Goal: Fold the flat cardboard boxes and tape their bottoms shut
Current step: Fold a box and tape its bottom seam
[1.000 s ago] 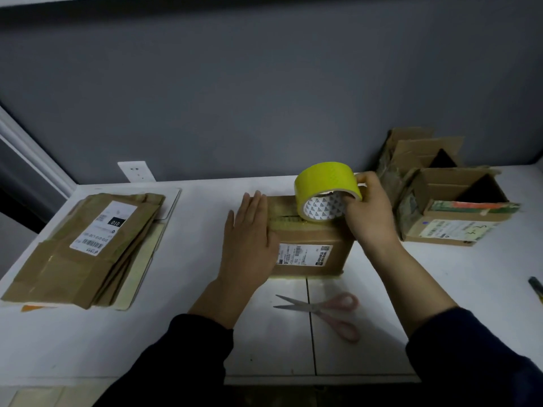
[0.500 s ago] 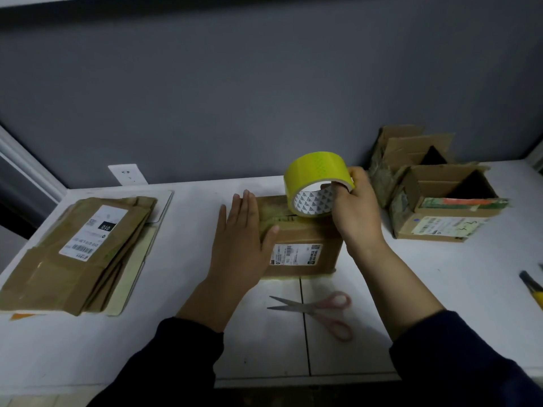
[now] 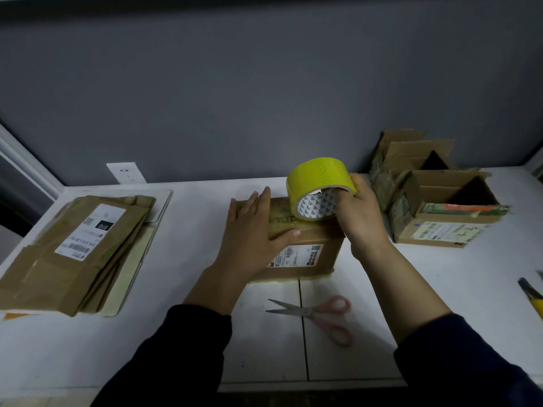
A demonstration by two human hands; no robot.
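Mid-frame, box (image 3: 305, 245) is being pinned flat by the left hand (image 3: 252, 230), fingers straight, so flaps stay closed; tape roll (image 3: 318, 190) is being gripped on it by the right hand (image 3: 363, 215), likely for taping.

Packing bench: looks like a small shipping/mailroom corner.
My worktop's a plain white table (image 3: 191, 333) set vs a bare grey wall (image 3: 264, 98), w/ one wall socket (image 3: 126, 172) far left. Left: stack of flat cartons (image 3: 53, 277) w/ a barcode shipping label (image 3: 91, 232) on top. Far right: made-up boxes (image 3: 440, 227), tops open, front one labelled too. Mid: another labelled box (image 3: 311, 254) w/ a yellow tape roll (image 3: 317, 179) on its top. Near: pink-handled scissors (image 3: 311, 312). Right edge: a yellow-handled tool (image 3: 531, 295), type unclear.
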